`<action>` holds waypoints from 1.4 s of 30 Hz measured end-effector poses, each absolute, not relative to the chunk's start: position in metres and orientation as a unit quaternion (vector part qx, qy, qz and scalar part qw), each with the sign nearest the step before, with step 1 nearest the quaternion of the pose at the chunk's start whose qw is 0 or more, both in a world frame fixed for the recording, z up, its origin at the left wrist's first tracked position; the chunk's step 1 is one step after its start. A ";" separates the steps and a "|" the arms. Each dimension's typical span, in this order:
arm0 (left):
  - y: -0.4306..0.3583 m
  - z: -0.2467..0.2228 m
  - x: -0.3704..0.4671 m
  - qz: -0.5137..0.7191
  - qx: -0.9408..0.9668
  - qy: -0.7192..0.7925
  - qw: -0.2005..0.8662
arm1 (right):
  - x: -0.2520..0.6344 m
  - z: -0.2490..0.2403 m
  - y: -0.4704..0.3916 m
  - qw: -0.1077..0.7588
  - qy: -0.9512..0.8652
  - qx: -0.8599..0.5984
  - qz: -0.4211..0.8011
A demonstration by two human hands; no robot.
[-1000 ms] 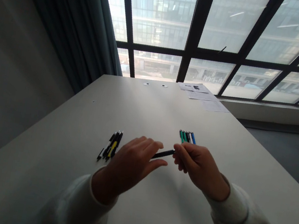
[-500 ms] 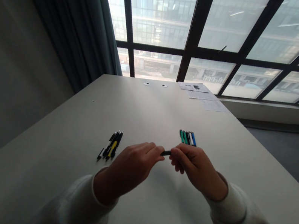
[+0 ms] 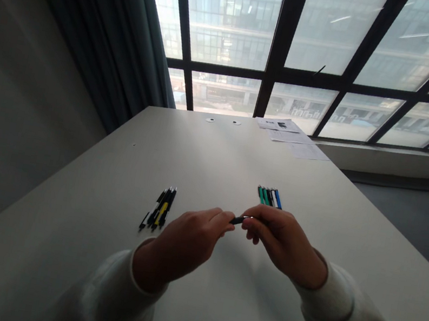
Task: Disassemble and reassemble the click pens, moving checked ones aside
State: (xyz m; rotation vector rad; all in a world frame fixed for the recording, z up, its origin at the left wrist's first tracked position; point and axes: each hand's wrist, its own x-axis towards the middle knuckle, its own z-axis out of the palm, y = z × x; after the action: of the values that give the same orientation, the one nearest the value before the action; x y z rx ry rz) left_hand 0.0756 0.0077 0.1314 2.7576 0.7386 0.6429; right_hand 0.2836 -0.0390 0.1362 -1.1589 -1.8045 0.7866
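A black pen (image 3: 237, 220) spans the gap between my two hands above the middle of the table. My left hand (image 3: 195, 242) is closed on its left part, which the fingers hide. The fingertips of my right hand (image 3: 278, 237) pinch its right end, where a pale tip shows faintly. Left of my left hand lies a bunch of several pens (image 3: 160, 209), black with white and yellow parts. Just beyond my right hand is a row of several green, black, white and blue pens (image 3: 268, 196), its near ends partly covered by the hand.
The white table (image 3: 218, 161) stretches toward a large window. Printed papers (image 3: 288, 135) lie at its far right corner, and two small white pieces (image 3: 236, 123) sit near the far edge. A dark curtain (image 3: 107, 38) hangs at the left.
The fingers of my right hand have shifted slightly at the pen's right end, and a pale tip now shows there. My left hand has barely moved.
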 end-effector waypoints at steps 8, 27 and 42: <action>0.011 0.132 0.071 0.237 0.931 0.234 0.148 | 0.287 0.133 -0.041 0.457 -0.695 -0.444 0.333; 0.007 0.138 0.071 0.193 0.936 0.288 0.056 | 0.285 0.140 -0.042 0.401 -0.747 -0.435 0.304; 0.008 0.138 0.071 0.189 0.939 0.288 -0.004 | 0.282 0.140 -0.042 0.427 -0.713 -0.432 0.351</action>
State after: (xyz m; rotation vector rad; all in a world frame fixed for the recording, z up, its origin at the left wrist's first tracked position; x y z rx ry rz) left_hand 0.0713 0.0083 0.1382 2.9557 0.9076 0.5958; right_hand 0.2824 -0.0422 0.1402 -1.0796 -1.7809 0.8771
